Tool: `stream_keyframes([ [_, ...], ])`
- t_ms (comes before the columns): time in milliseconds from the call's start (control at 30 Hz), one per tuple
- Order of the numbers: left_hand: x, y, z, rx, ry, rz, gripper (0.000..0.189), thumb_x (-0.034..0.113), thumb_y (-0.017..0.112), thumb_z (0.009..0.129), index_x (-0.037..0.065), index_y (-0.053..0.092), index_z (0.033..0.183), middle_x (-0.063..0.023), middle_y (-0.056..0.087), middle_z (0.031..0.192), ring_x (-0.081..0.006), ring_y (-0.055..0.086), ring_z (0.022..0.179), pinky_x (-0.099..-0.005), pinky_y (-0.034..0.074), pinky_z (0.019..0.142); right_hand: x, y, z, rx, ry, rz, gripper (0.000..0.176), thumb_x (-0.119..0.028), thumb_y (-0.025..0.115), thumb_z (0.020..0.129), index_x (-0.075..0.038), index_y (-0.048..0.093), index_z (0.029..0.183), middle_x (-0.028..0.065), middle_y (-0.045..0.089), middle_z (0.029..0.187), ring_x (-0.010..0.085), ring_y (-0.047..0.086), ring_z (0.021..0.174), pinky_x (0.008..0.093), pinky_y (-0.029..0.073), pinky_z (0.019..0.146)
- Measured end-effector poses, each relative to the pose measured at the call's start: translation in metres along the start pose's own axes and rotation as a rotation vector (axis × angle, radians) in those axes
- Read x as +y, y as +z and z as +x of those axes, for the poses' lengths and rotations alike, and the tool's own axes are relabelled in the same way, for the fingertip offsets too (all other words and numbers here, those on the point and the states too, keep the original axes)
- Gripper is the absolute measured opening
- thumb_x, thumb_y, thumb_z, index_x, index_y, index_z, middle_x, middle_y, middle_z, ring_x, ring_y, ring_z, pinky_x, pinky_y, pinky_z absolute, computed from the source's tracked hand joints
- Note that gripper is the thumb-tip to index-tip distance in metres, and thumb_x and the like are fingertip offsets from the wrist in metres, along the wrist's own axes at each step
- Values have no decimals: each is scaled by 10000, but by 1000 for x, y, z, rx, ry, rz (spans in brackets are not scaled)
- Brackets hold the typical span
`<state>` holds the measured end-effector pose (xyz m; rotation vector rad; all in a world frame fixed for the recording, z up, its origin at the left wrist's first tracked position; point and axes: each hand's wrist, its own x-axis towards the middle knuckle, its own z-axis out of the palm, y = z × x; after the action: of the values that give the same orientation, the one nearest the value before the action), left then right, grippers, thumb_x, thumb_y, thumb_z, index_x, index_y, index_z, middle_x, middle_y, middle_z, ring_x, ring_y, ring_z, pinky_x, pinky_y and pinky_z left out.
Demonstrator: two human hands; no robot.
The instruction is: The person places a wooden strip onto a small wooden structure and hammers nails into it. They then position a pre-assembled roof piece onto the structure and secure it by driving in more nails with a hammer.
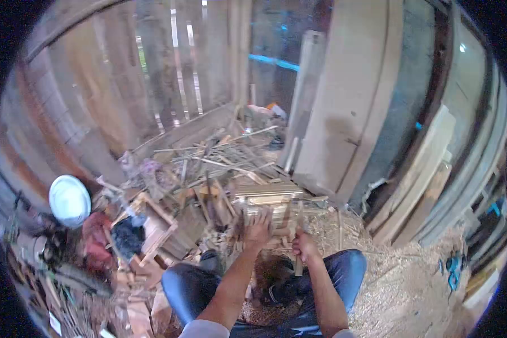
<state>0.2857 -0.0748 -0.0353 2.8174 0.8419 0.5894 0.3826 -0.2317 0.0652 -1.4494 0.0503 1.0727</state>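
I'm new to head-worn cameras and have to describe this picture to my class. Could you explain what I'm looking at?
There is no machine at work: these are a person's own bare hands. The only picture comes from a camera worn on the head, looking forward and down, and the view appears curved toward its edges.

The left hand is open, at the near side of some wooden strips; blur hides exactly what it touches. The right hand is closed around a light, stick-like handle; what tool it belongs to is unclear.

Wood shavings cover the ground at the right. Farther ahead lies a pile of thin sticks, and a round white basin shows at the left.
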Motion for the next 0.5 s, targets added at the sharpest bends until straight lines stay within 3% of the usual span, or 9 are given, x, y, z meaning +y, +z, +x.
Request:
stream_keyframes([
  [67, -18, -20, -22, -99, -35, 39, 570, 242, 448, 931, 103, 324, 1469, -80, 306, 1532, -273, 290, 1411, -456, 229, 1155, 14, 8, -1, -49, 12, 104, 289, -370, 545, 959, -136, 458, 813, -37, 350, 561, 69, 303, 415, 240, 239, 354],
  [133, -42, -62, -20, -432, -78, 1, 515, 235, 476, 911, 108, 432, 1408, -106, 410, 1472, -284, 405, 1344, -471, 332, 1096, 1, 34, -20, -138, -32, 58, 274, -356, 549, 961, -135, 460, 825, -36, 358, 568, 72, 312, 416, 240, 249, 357],
  [167, -53, -92, -19, -416, -127, 23, 515, 235, 476, 911, 108, 432, 1408, -106, 410, 1472, -284, 405, 1344, -471, 332, 1096, -6, 46, -33, -159, -90, 35, 258, -342, 552, 962, -134, 463, 838, -35, 366, 576, 75, 322, 418, 239, 260, 360],
  [233, -64, -153, -20, -927, -274, 124, 439, 221, 517, 877, 90, 549, 1294, -138, 548, 1340, -298, 534, 1225, -490, 423, 1010, -13, 70, -53, -230, -112, -32, 251, -338, 551, 965, -125, 466, 863, -33, 383, 594, 76, 329, 425, 239, 271, 363],
  [267, -105, -132, -45, -733, -152, 235, 376, 232, 532, 859, 69, 610, 1190, -156, 653, 1163, -321, 616, 1103, -495, 483, 923, -14, 80, -62, -247, -142, -79, 246, -334, 549, 968, -116, 468, 889, -30, 400, 613, 77, 336, 433, 239, 283, 366],
  [333, -149, -153, -65, -654, -163, 298, 390, 275, 505, 872, 77, 601, 1194, -172, 667, 1110, -341, 637, 1053, -482, 509, 876, -22, 104, -75, -355, -134, -224, 241, -329, 546, 971, -103, 474, 933, -28, 408, 626, 77, 336, 433, 243, 292, 367],
  [400, -152, -214, -85, -414, -372, 11, 309, 280, 564, 814, 25, 658, 961, -197, 675, 952, -357, 657, 904, -461, 523, 754, -39, 125, -84, -484, -164, -515, 276, -342, 542, 971, -71, 517, 1015, 1, 459, 603, 108, 412, 426, 278, 335, 363],
  [433, -170, -223, -93, -388, -407, 21, 304, 277, 565, 816, 33, 659, 971, -204, 673, 942, -375, 656, 881, -471, 523, 745, -44, 135, -83, -495, -160, -518, 276, -342, 542, 971, -71, 517, 1015, 1, 459, 603, 108, 412, 426, 278, 335, 363],
  [500, -216, -225, -113, -363, -451, 29, 300, 275, 566, 819, 42, 661, 982, -211, 671, 932, -393, 655, 858, -481, 523, 736, -52, 151, -74, -584, -279, -820, 291, -329, 556, 965, -44, 529, 1017, 18, 497, 630, 115, 429, 432, 297, 364, 381],
])
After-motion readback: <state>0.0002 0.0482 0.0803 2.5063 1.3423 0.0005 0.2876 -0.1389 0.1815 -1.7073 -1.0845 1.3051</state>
